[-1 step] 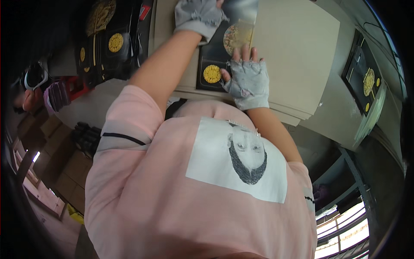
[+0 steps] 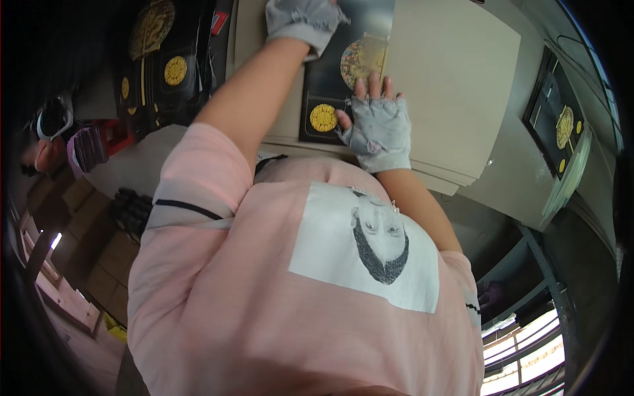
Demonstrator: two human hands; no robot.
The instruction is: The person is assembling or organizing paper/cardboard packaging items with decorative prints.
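A black printed sheet (image 2: 343, 72) with gold round emblems lies on a stack of beige cardboard sheets (image 2: 456, 79). My right hand (image 2: 378, 125), in a grey fingerless glove, presses flat on the sheet's near end, fingers spread, beside a small gold circle (image 2: 323, 117). My left hand (image 2: 300, 18), gloved the same way, rests on the sheet's far left part at the top edge of the view. Its fingers are cut off by the frame. My pink shirt fills the lower half of the view.
More black sheets with gold circles (image 2: 162, 63) are piled to the left. Another black printed piece (image 2: 558, 119) lies on a ledge at right. A person (image 2: 46, 142) is at the far left. Brown cartons (image 2: 86, 264) sit low on the left.
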